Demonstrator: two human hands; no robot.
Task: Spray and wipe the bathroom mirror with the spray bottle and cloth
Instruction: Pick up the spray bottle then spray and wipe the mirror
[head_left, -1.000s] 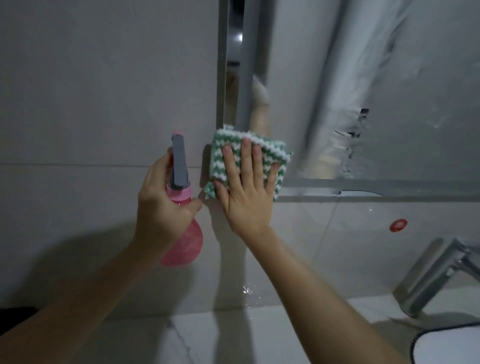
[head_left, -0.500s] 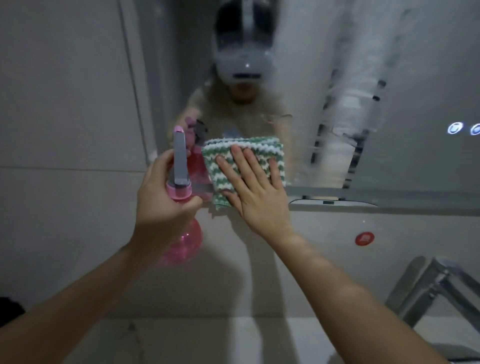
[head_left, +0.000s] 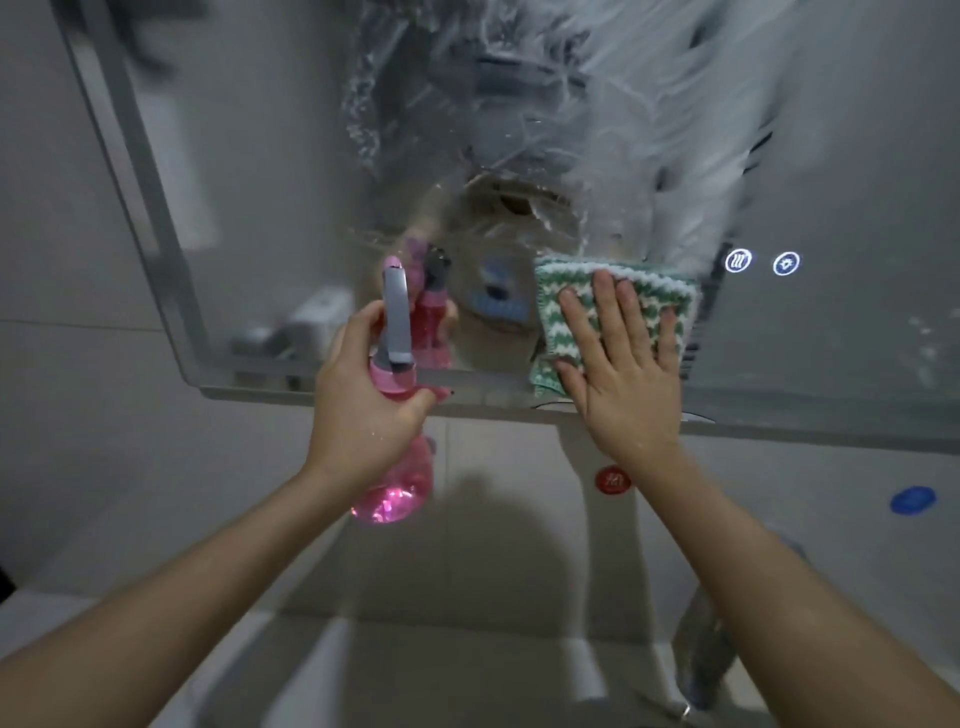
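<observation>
The bathroom mirror (head_left: 270, 171) fills the upper part of the head view, with wet streaks and droplets across its middle and right. My right hand (head_left: 618, 364) presses a folded green-and-white cloth (head_left: 571, 291) flat against the glass near the mirror's bottom edge, fingers straight. My left hand (head_left: 363, 400) grips a pink spray bottle (head_left: 395, 493) by its neck, just left of the cloth, its grey spray head (head_left: 397, 312) upright in front of the glass.
Two lit touch icons (head_left: 762, 261) glow on the mirror to the right of the cloth. A red round sticker (head_left: 613, 480) and a blue one (head_left: 912, 500) sit on the tiled wall below. A chrome tap (head_left: 706, 654) stands at lower right above the basin.
My right hand has slid the cloth to the right along the mirror's lower edge. The view has shifted right and up, showing more wet glass. My left hand still holds the bottle.
</observation>
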